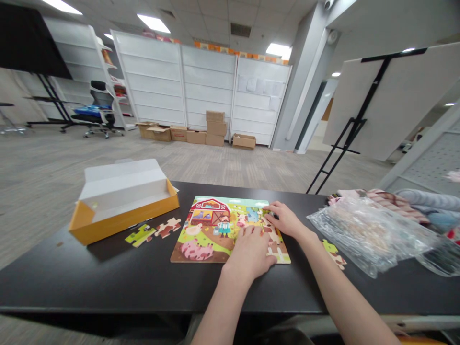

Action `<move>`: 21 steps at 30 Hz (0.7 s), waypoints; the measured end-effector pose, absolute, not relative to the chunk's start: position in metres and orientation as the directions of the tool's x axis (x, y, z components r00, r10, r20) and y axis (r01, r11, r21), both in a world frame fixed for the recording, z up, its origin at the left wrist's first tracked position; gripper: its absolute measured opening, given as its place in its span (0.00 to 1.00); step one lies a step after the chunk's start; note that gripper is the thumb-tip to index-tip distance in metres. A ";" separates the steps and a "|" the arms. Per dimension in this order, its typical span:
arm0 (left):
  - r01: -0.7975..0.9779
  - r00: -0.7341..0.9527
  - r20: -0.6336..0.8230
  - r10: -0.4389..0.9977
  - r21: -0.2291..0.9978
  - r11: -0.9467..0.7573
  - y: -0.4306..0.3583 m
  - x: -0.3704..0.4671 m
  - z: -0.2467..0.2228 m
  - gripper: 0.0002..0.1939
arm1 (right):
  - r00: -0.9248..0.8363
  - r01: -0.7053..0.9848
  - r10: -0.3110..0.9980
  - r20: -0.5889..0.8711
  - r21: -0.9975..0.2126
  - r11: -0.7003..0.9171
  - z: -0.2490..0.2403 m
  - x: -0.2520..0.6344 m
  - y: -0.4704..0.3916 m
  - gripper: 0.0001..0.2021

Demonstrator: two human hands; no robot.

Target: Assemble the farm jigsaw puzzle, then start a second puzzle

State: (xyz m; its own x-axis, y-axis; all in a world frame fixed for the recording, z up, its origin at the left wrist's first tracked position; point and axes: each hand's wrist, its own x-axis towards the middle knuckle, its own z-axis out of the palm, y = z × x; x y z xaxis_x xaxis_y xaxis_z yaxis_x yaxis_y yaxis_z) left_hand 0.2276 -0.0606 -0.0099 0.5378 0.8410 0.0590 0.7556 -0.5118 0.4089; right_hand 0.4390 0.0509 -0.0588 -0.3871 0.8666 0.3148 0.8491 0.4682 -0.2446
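A farm-scene jigsaw puzzle [204, 230] with a red barn, a farmer and a pink pig lies flat on the black table. My left hand [251, 249] rests palm down over its lower right half, fingers stretched out, hiding part of the picture. At the upper right edge, my right hand [285, 219] touches the puzzle, its thumb and fingers apart. A brown-and-white patch and a bluish patch show near my fingertips; whether a piece is loose there I cannot make out. Left of the puzzle lie a green puzzle piece [139, 235] and a brown puzzle piece [167, 227].
An opened yellow box [125, 221] with a white inside stands on the table [143, 282] at left. Beyond my right forearm lie more puzzle pieces [334, 254], a clear plastic bag [373, 235] and folded cloths [395, 203]. Cardboard boxes [215, 129] line the far shelves.
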 end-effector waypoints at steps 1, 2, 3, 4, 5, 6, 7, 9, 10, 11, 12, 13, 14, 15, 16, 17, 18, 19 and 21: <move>0.757 0.538 0.056 0.841 0.407 -0.511 -0.061 0.228 -0.010 0.21 | -0.385 0.856 0.869 0.310 -0.232 0.462 -0.058 0.438 0.050 0.14; 0.759 0.537 0.054 0.842 0.405 -0.510 -0.061 0.228 -0.010 0.21 | -0.382 0.862 0.872 0.305 -0.222 0.455 -0.058 0.437 0.049 0.14; 0.759 0.536 0.056 0.842 0.404 -0.510 -0.061 0.228 -0.010 0.21 | -0.378 0.867 0.875 0.301 -0.217 0.449 -0.057 0.437 0.048 0.15; 0.759 0.536 0.059 0.842 0.404 -0.511 -0.061 0.228 -0.010 0.21 | -0.375 0.870 0.878 0.298 -0.214 0.444 -0.057 0.436 0.048 0.15; 0.758 0.536 0.063 0.842 0.404 -0.513 -0.061 0.228 -0.010 0.21 | -0.372 0.872 0.880 0.295 -0.213 0.440 -0.057 0.435 0.048 0.16; 0.756 0.537 0.066 0.841 0.405 -0.514 -0.061 0.227 -0.010 0.21 | -0.371 0.873 0.882 0.292 -0.212 0.438 -0.057 0.435 0.047 0.17; 0.755 0.538 0.068 0.840 0.405 -0.516 -0.061 0.227 -0.010 0.21 | -0.372 0.874 0.882 0.289 -0.212 0.438 -0.057 0.435 0.047 0.17; 0.755 0.538 0.069 0.840 0.404 -0.517 -0.061 0.227 -0.011 0.21 | -0.380 0.871 0.879 0.289 -0.208 0.445 -0.058 0.435 0.048 0.16; 0.755 0.537 0.069 0.840 0.404 -0.516 -0.061 0.227 -0.011 0.21 | -0.385 0.869 0.876 0.292 -0.206 0.451 -0.059 0.435 0.048 0.16; 0.756 0.537 0.070 0.841 0.403 -0.516 -0.061 0.227 -0.011 0.21 | -0.387 0.867 0.873 0.298 -0.203 0.454 -0.060 0.435 0.049 0.16; 0.756 0.535 0.072 0.842 0.403 -0.515 -0.061 0.227 -0.011 0.20 | -0.388 0.867 0.870 0.304 -0.200 0.457 -0.061 0.436 0.049 0.16; 0.756 0.535 0.072 0.842 0.403 -0.515 -0.061 0.227 -0.011 0.20 | -0.388 0.868 0.868 0.310 -0.196 0.457 -0.061 0.436 0.049 0.16; 0.757 0.534 0.071 0.842 0.404 -0.514 -0.061 0.228 -0.010 0.20 | -0.386 0.870 0.868 0.313 -0.190 0.456 -0.061 0.436 0.049 0.16; 0.757 0.534 0.068 0.843 0.404 -0.513 -0.061 0.227 -0.010 0.20 | -0.385 0.873 0.868 0.313 -0.183 0.453 -0.061 0.436 0.049 0.16; 0.758 0.534 0.064 0.843 0.405 -0.511 -0.061 0.227 -0.010 0.20 | -0.384 0.876 0.870 0.308 -0.177 0.449 -0.060 0.436 0.049 0.16; 0.759 0.535 0.061 0.843 0.405 -0.510 -0.061 0.227 -0.009 0.19 | -0.385 0.878 0.873 0.300 -0.173 0.447 -0.059 0.436 0.049 0.16; 0.759 0.535 0.059 0.843 0.404 -0.510 -0.061 0.227 -0.009 0.19 | -0.386 0.879 0.876 0.288 -0.172 0.444 -0.058 0.436 0.049 0.16; 0.760 0.535 0.059 0.843 0.402 -0.511 -0.061 0.227 -0.009 0.20 | -0.387 0.880 0.880 0.276 -0.175 0.442 -0.057 0.435 0.049 0.16; 0.760 0.536 0.065 0.842 0.398 -0.514 -0.061 0.227 -0.009 0.20 | -0.389 0.879 0.884 0.259 -0.182 0.441 -0.057 0.435 0.049 0.16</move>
